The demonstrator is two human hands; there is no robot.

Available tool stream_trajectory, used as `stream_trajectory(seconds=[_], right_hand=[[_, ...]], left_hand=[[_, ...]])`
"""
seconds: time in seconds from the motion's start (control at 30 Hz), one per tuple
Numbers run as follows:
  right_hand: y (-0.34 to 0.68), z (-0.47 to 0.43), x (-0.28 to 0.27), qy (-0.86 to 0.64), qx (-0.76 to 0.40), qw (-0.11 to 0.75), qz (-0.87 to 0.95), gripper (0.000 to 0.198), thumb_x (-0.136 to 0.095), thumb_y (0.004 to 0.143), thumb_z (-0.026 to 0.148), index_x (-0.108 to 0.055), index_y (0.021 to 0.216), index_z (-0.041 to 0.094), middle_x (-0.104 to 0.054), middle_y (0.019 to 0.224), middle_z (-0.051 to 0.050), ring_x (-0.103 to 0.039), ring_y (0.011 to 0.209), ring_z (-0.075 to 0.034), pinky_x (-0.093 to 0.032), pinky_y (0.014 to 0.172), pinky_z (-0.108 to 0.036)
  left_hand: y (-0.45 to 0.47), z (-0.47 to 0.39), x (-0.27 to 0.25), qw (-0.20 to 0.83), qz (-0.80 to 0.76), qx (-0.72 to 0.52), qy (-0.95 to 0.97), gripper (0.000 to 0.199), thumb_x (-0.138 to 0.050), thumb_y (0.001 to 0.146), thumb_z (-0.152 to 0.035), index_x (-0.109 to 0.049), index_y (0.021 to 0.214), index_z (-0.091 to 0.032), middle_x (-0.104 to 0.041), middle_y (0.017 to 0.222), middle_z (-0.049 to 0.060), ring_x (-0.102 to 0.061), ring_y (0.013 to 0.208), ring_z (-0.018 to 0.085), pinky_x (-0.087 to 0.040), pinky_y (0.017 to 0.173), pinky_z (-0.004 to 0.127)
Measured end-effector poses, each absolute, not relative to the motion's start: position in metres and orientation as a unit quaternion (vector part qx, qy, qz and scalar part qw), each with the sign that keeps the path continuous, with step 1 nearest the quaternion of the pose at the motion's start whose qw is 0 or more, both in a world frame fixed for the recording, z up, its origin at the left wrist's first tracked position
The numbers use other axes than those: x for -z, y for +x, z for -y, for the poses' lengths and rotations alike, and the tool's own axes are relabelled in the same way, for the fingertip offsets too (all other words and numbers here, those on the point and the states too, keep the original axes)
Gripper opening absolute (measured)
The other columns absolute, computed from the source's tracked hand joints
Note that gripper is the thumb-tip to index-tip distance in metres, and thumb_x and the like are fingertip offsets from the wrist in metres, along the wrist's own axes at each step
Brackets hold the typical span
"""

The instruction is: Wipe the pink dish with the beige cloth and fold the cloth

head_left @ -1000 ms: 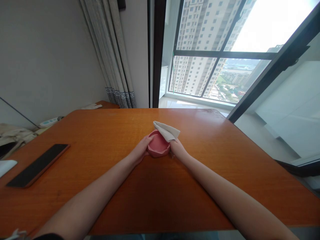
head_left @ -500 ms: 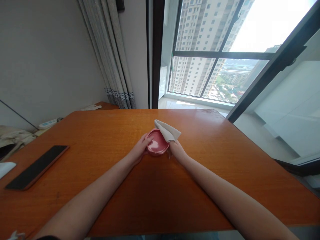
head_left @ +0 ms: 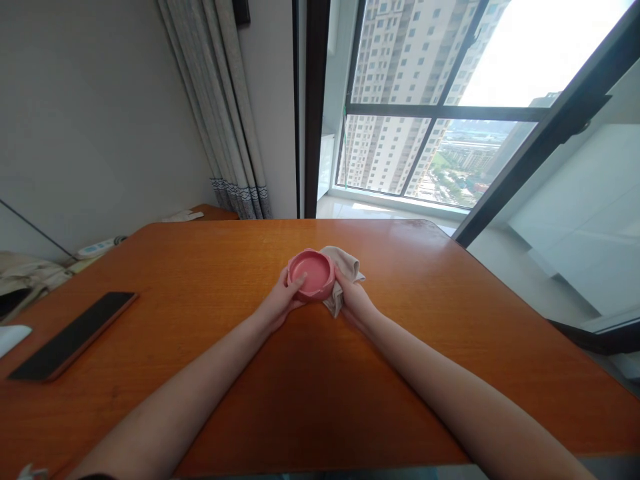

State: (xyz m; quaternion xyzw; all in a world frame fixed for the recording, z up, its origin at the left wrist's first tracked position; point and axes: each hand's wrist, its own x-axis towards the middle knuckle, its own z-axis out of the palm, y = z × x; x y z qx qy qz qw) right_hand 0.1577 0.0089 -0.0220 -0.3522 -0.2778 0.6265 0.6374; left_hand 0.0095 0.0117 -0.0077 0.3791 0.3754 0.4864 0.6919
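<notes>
— two things lie by the left edge of your table [head_left: 300,387]. which?

— a white thing [head_left: 14,339], partly out of view, then a long dark slab [head_left: 73,337] with a reddish side, set slantwise.

— and your left hand [head_left: 280,301]?

— it grips the pink bowl [head_left: 313,268], thumb over the rim, the other fingers around the outer wall.

— where is the bowl?

— about midway between the table's left and right edges, short of the far edge, its open top tipped toward me. whether its base touches the wood, i can't tell.

— and just right of it?

— a pale cloth [head_left: 346,262], bunched against the bowl's side. my right hand [head_left: 356,295] clasps it there, its fingers partly hidden.

— further right?

— past the far edge, a window [head_left: 390,110] with tall buildings outside.
</notes>
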Motion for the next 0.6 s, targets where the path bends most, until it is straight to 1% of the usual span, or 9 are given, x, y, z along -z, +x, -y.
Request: stream_trajectory(seconds=[0.1,0.17,0.23,0.33,0.4,0.43,0.5,0.6], right_hand=[[0.159,-0.011,0.025,-0.368,-0.617,0.645,0.259,0.041,-0.07,0.071,0.039,-0.058,0.105,0.019,-0.069,0.105,-0.006,-0.064,0.099,-0.02,-0.054,0.085,-0.03],[0.155,-0.01,0.026,-0.365,-0.631,0.637,0.249,0.043,-0.071,0.069,0.04,-0.058,0.103,0.018,-0.069,0.104,-0.007,-0.065,0.097,-0.021,-0.054,0.083,-0.032],[0.151,-0.007,0.027,-0.351,-0.647,0.627,0.257,0.045,-0.071,0.068,0.04,-0.058,0.105,0.018,-0.069,0.105,-0.007,-0.064,0.098,-0.022,-0.054,0.085,-0.034],[0.147,-0.003,0.026,-0.343,-0.645,0.62,0.286,0.048,-0.07,0.07,0.041,-0.056,0.11,0.02,-0.066,0.113,-0.006,-0.061,0.106,-0.021,-0.05,0.091,-0.035],[0.147,-0.002,0.026,-0.354,-0.628,0.623,0.303,0.047,-0.068,0.071,0.043,-0.056,0.111,0.022,-0.063,0.117,-0.005,-0.059,0.109,-0.02,-0.048,0.094,-0.033],[0.149,-0.002,0.026,-0.363,-0.619,0.624,0.31,0.045,-0.067,0.072,0.044,-0.056,0.111,0.022,-0.063,0.118,-0.005,-0.058,0.11,-0.019,-0.048,0.095,-0.033],[0.152,-0.004,0.027,-0.382,-0.607,0.619,0.32,0.044,-0.065,0.073,0.045,-0.056,0.109,0.022,-0.063,0.118,-0.005,-0.059,0.109,-0.02,-0.049,0.094,-0.033],[0.156,-0.007,0.028,-0.404,-0.605,0.605,0.325,0.044,-0.064,0.073,0.047,-0.058,0.108,0.02,-0.065,0.114,-0.008,-0.061,0.105,-0.023,-0.052,0.09,-0.035]], left_hand=[[0.011,-0.011,0.006,0.724,-0.393,-0.448,0.347,0.052,-0.062,0.075,-0.048,-0.05,0.12,-0.027,-0.053,0.125,0.01,-0.059,0.102,0.023,-0.056,0.074,0.04],[0.012,-0.012,0.008,0.711,-0.417,-0.461,0.329,0.049,-0.06,0.076,-0.047,-0.051,0.119,-0.025,-0.056,0.122,0.01,-0.06,0.099,0.022,-0.057,0.07,0.037],[0.013,-0.013,0.01,0.685,-0.423,-0.5,0.319,0.045,-0.059,0.078,-0.045,-0.053,0.117,-0.026,-0.057,0.12,0.008,-0.06,0.098,0.021,-0.057,0.068,0.033],[0.015,-0.014,0.014,0.663,-0.389,-0.559,0.311,0.041,-0.06,0.078,-0.042,-0.054,0.115,-0.026,-0.057,0.121,0.004,-0.059,0.1,0.018,-0.055,0.075,0.029],[0.014,-0.014,0.016,0.656,-0.371,-0.576,0.316,0.039,-0.063,0.077,-0.037,-0.055,0.112,-0.023,-0.059,0.118,0.004,-0.059,0.1,0.016,-0.053,0.08,0.027],[0.014,-0.015,0.016,0.658,-0.369,-0.572,0.323,0.037,-0.064,0.077,-0.036,-0.056,0.11,-0.022,-0.06,0.115,0.005,-0.059,0.098,0.016,-0.053,0.08,0.026],[0.011,-0.016,0.017,0.67,-0.383,-0.542,0.333,0.036,-0.064,0.076,-0.036,-0.057,0.107,-0.019,-0.062,0.108,0.006,-0.06,0.092,0.015,-0.054,0.076,0.027],[0.009,-0.016,0.018,0.692,-0.42,-0.481,0.338,0.041,-0.066,0.073,-0.034,-0.056,0.111,-0.021,-0.061,0.109,0.006,-0.061,0.087,0.016,-0.055,0.066,0.029]])
